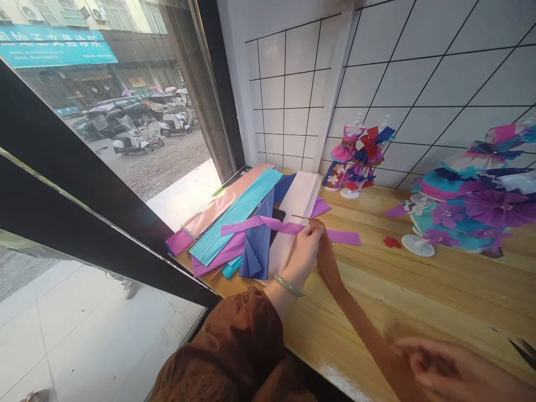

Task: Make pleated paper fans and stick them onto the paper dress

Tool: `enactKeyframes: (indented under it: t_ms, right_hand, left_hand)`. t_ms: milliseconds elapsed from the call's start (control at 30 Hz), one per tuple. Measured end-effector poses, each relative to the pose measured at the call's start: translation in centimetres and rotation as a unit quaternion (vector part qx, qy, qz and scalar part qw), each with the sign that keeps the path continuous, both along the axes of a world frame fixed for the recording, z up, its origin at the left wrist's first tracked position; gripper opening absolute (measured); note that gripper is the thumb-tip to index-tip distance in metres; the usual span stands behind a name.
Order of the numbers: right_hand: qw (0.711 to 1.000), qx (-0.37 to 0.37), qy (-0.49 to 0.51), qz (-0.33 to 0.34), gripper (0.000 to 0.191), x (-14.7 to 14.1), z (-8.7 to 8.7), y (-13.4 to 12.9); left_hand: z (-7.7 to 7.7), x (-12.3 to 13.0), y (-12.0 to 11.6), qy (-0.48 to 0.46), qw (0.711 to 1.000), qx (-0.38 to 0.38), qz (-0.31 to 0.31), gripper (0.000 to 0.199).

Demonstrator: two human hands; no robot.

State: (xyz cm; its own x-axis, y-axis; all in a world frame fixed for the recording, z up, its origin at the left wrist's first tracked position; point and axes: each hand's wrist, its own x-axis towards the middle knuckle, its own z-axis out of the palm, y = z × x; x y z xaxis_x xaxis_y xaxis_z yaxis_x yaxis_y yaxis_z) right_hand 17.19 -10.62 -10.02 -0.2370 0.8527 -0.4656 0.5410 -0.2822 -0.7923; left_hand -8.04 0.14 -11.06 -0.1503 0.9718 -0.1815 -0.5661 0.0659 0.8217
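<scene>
Slanting over the table [452, 296], from near the middle of view down to the bottom edge: a long brown paper strip [355, 312]. Pinched near its upper end by the left hand [309, 245], thumb and fingers pressed together, probably to anchor that end and hold the length straight. Alongside the lower length, the right hand [439, 360], fingers curled, perhaps guiding or smoothing the paper; too blurred to tell gripping from mere grazing.

Just above the left hand, a thin brown strand [299, 216]. Behind that hand, violet paper [345, 237] showing on both sides. Farther left, in a loose, overlapping heap: folded dark blue paper [259, 251], turquoise paper [238, 218], pale paper [304, 192] and a glossy salmon pack [234, 195], seemingly laid there for colours within reach. Toward the tiled wall [439, 84], a pair of small paper-decked stands [364, 156] and a larger layered stand [498, 209], likely set back out of the way. Near the latter, a red cutout [392, 242].

Hidden or cut off: the strip's lower end; the violet join behind the hand, one piece or two impossible to say; most of a black object [280, 214] between dark blue and pale paper; the larger stand's right side; at the right edge, all but the dark pointed blades [523, 352], perhaps of scissors.
</scene>
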Motion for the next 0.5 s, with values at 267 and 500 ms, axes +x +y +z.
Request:
enactKeyframes:
  t_ms: [267, 500]
  right_hand:
    - [0.987, 0.139, 0.062, 0.050, 0.037, -7.5, 5.3, 8.0]
    - [0.981, 0.153, 0.100, 0.066, 0.039, -12.3, 5.2, 14.4]
  left_hand:
    - [0.8, 1.1, -0.9, 0.047, 0.995, 0.012, -0.091, 0.029]
    - [1.0, 1.0, -0.8, 0.039, 0.991, 0.024, -0.127, 0.038]
